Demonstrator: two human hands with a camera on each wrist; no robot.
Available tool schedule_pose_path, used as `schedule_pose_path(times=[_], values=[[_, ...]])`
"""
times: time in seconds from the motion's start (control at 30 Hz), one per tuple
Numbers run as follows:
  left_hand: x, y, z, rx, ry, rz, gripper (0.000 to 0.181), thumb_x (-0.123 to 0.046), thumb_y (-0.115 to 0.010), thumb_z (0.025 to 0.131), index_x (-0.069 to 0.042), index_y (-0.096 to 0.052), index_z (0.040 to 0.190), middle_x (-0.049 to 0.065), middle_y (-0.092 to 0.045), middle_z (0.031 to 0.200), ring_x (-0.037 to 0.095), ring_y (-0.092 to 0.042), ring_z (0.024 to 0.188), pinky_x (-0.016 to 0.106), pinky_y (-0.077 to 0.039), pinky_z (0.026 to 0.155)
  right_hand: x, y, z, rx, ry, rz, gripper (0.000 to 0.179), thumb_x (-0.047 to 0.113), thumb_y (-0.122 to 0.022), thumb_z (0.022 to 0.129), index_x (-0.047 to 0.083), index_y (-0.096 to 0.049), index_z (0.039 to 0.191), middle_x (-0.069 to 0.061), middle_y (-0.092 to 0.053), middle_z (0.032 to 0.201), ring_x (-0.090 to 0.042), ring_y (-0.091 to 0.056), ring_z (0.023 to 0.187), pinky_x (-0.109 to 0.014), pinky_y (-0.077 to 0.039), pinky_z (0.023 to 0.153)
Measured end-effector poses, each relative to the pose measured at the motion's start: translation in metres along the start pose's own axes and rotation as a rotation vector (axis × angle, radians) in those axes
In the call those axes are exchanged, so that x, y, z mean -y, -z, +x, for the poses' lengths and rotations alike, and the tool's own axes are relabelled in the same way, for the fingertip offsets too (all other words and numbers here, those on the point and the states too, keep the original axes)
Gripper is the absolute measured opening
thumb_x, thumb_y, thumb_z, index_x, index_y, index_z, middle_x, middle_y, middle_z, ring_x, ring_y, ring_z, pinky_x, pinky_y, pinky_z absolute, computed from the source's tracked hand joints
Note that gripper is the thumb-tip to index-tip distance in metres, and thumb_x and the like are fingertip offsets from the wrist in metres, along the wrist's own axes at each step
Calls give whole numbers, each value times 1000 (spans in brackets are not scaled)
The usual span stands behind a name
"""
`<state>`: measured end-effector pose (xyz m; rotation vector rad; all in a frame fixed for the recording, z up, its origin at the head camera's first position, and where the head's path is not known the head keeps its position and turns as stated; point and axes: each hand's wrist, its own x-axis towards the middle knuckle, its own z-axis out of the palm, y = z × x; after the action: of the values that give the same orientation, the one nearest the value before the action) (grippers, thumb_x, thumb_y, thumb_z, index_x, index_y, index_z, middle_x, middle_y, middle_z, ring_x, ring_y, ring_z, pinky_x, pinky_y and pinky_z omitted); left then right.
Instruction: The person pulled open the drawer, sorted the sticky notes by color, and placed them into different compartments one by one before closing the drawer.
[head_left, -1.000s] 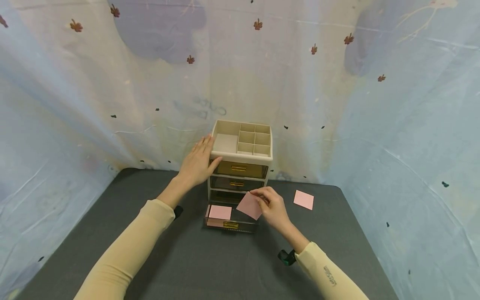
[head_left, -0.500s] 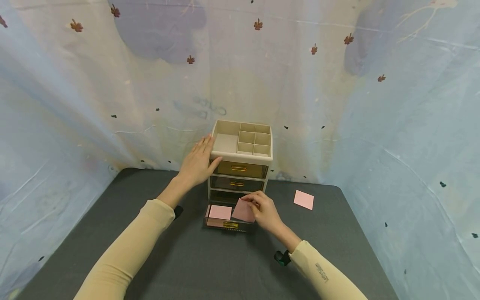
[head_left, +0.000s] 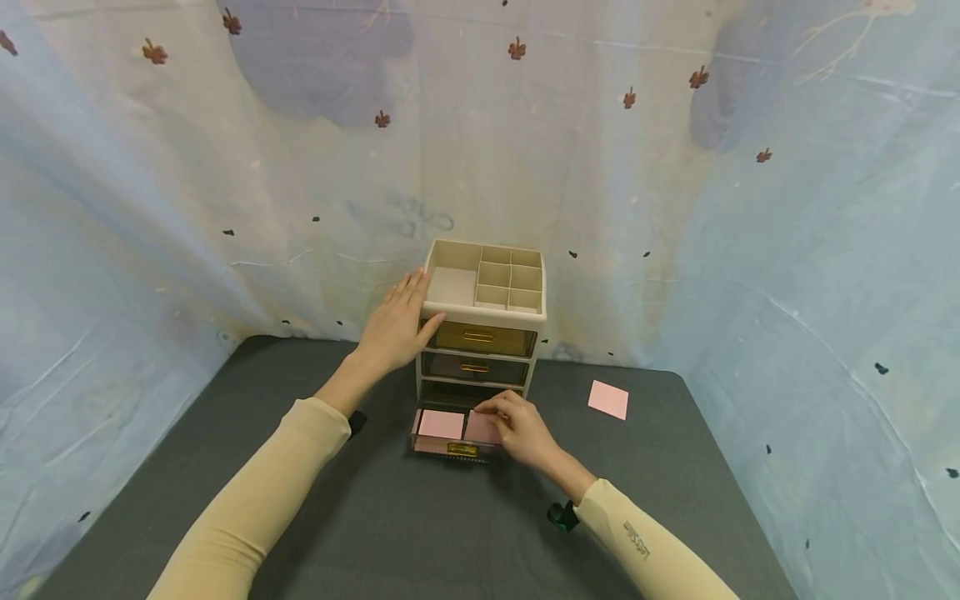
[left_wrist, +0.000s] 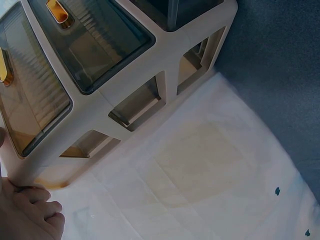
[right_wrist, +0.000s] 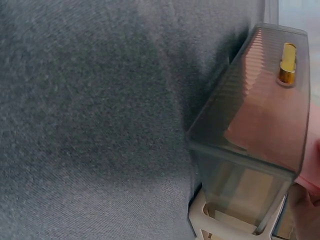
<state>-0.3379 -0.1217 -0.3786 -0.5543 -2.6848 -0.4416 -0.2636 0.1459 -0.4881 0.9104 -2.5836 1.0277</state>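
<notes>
A cream drawer organizer (head_left: 483, 315) stands at the back of the table, its bottom drawer (head_left: 480, 451) pulled out. My left hand (head_left: 393, 327) rests against the organizer's upper left side, fingers straight and thumb over the front edge. Inside the see-through drawer's left half lies a pink sticky note stack (head_left: 441, 424). With my right hand (head_left: 523, 431) I pinch a pink sticky note (head_left: 482, 428) low in the drawer's right half; the fingers cover its right part. The right wrist view shows pink paper (right_wrist: 314, 135) at the drawer's rim, beside the gold handle (right_wrist: 287, 62).
Another pink sticky note (head_left: 608, 400) lies on the dark tabletop (head_left: 420, 525) right of the organizer. Two upper drawers with gold handles (head_left: 477, 337) are closed. The organizer's top has a divided tray (head_left: 510, 276). A patterned curtain (head_left: 480, 167) hangs close behind.
My right hand has moved left and down, lowering the pinched sticky note into the drawer's right half. The left hand, the organizer and the note on the table have stayed put.
</notes>
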Motion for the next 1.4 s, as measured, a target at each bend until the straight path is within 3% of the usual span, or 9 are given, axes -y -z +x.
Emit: schedule_pose_path(times=[0.33,0.73,0.97,1.2,1.4], values=[[0,0,0,-6,-6,3,80,-50,-44,110,0,-15,166,20,-15,172,36,-11,160,52,-16,129,0,-5,-2,92,-8,-26,36,-12,-60,96,12,-77,116,-2,-67,109,-12,-52,79,-27,-44,66],[2,-2,1,-13,-11,10,80,-50,-44,110,-1,-14,166,20,-14,172,35,-11,160,52,-18,128,-8,-5,7,66,11,-71,24,-4,-69,96,13,-80,110,-2,-69,102,-11,-56,81,-26,-48,68],[2,-3,1,-10,-10,10,80,-51,-43,110,-1,-14,166,20,-14,173,35,-10,160,53,-18,128,-14,-5,13,93,39,-108,19,0,-71,97,11,-80,110,-3,-69,101,-11,-55,76,-25,-46,64],[2,-2,0,-16,-7,9,80,-51,-43,110,-1,-14,166,20,-15,172,35,-11,160,53,-17,128,-20,-3,21,136,49,-173,17,4,-73,97,12,-80,110,-4,-73,104,-19,-69,92,-34,-59,76],[1,-1,0,-20,-9,5,80,-50,-44,110,-1,-14,166,20,-15,172,36,-12,160,53,-17,128,-26,-1,27,201,75,-230,16,9,-75,97,13,-80,111,-2,-74,105,-19,-71,95,-36,-60,82]])
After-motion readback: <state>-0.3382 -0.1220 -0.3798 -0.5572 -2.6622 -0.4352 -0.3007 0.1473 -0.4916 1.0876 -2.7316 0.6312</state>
